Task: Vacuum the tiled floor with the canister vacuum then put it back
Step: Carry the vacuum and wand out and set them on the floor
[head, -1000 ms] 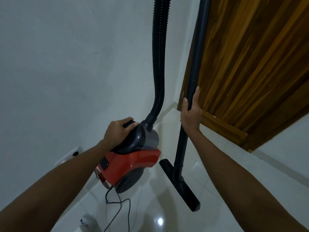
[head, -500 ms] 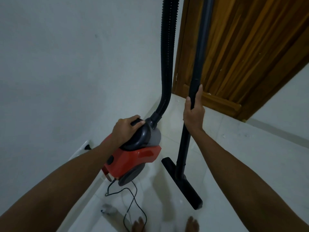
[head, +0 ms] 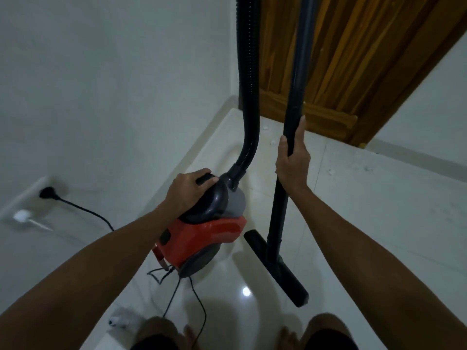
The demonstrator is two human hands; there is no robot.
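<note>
Left hand: the left hand (head: 188,189) sits on top of the vacuum (head: 204,231) at the centre of the frame, fingers curled over its dark carrying handle (head: 206,178) in a grip.
Right hand: the right hand (head: 293,159) is wrapped round the black wand (head: 294,102) right of centre, thumb on one side and fingers on the other.
Vacuum: the red and grey body hangs tilted under the left hand, near the corner where the white wall meets the wooden door (head: 353,59); whether its wheel touches the tiled floor (head: 379,223) or hangs just above it cannot be told.
Hose: a ribbed black hose (head: 249,84) rises from the front of the body out of the top of the frame.
Floor head: the flat black nozzle (head: 276,267) at the wand's lower end lies just beside the body, on or close to the tiles.
Cord: a thin black cord (head: 83,210) runs from the plug in the wall socket (head: 48,192) at the left towards the back of the body, with slack looped on the floor below it.
Step in hand: it looks like carrying or setting the machine into place by the corner; from this view alone it is unclear whether cleaning is about to begin or is finished.
Next move: probably to set the body down steady on its wheels, keeping the wand upright and the feet at the bottom edge away from the loose cord.
</note>
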